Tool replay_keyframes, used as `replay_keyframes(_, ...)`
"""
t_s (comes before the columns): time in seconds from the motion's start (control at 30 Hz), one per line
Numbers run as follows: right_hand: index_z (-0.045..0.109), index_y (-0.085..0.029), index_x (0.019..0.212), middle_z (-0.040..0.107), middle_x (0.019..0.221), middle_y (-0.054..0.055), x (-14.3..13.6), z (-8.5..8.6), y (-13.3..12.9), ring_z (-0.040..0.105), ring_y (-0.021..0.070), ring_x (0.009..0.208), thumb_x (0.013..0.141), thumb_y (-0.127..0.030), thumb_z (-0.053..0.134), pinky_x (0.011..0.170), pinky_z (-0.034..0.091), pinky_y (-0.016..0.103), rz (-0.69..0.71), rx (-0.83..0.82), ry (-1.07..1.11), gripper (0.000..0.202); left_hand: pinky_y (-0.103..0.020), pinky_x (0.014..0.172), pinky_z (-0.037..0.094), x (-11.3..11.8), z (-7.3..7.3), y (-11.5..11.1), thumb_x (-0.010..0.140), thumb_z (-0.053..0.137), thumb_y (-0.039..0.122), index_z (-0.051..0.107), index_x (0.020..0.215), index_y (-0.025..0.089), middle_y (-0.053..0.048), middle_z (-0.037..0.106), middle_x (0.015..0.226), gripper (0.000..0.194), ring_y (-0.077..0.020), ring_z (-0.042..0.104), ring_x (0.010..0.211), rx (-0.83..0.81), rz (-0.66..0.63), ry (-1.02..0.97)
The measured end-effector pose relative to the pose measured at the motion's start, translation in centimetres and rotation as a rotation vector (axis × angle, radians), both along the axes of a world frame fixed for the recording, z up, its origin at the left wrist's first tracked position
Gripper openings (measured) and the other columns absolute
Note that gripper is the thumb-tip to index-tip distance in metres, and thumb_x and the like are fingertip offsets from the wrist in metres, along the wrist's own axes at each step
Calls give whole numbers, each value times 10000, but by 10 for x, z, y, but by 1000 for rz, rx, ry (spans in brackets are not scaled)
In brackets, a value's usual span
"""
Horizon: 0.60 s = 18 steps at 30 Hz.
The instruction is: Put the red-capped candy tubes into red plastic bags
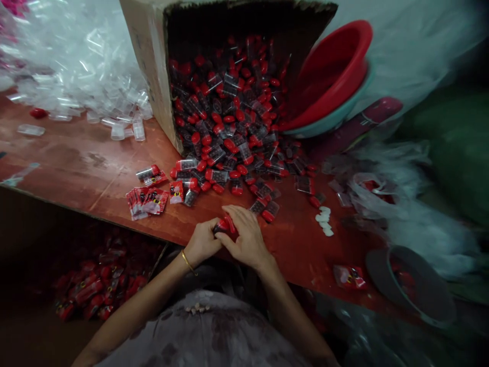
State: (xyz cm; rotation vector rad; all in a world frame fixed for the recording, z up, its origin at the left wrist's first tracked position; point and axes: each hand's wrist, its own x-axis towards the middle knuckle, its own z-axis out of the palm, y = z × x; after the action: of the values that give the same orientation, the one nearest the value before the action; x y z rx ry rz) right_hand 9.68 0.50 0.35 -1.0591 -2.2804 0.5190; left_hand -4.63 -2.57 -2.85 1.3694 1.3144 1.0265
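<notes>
Close to the table's front edge, my left hand [204, 239] is closed around a small red-capped container [220, 227], dark inside. My right hand [246, 235] bends over the same container from the right, its thumb and fingers at the red end. A bit of red wrapper [231, 223] shows between the fingers; the rest is covered by them. Just beyond lies a heap of red-capped clear containers [229, 145] spilling from a cardboard box. Left of my hands rest several flat printed red packets [147, 201].
The cardboard box [151, 56] lies on its side on the red-brown table [103, 168]. Clear empty containers [95, 66] pile at the left. Nested basins [362, 46] lean at the box's right. Plastic bags and a grey cap-shaped object [416, 285] lie right. Wrapped red pieces [99, 285] sit below, left.
</notes>
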Motion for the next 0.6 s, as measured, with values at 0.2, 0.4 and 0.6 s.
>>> replay_keyframes(0.2,544,-162,1183,649,1041,134,-2,-27,12,597,246,943,823,-448,541,838,471,409,50,-126,35,460,-218,632,398,0,-12,7,668,539,168,616,762,159,28,598,679,122,-121,524,639,67,6,93)
replay_keyframes(0.4,653,-144,968,694,826,118,2,-15,26,618,233,748,829,-549,449,728,447,371,147,-83,-79,474,-217,573,366,2,-19,12,662,566,226,615,718,163,30,554,600,98,-113,490,561,20,-17,163)
replay_keyframes(0.6,584,-198,522,586,490,17,-9,-1,49,570,150,532,941,-489,189,570,407,262,49,-487,-191,645,-239,528,329,6,-16,18,638,579,223,565,631,190,16,516,534,36,-121,440,491,-4,-40,348)
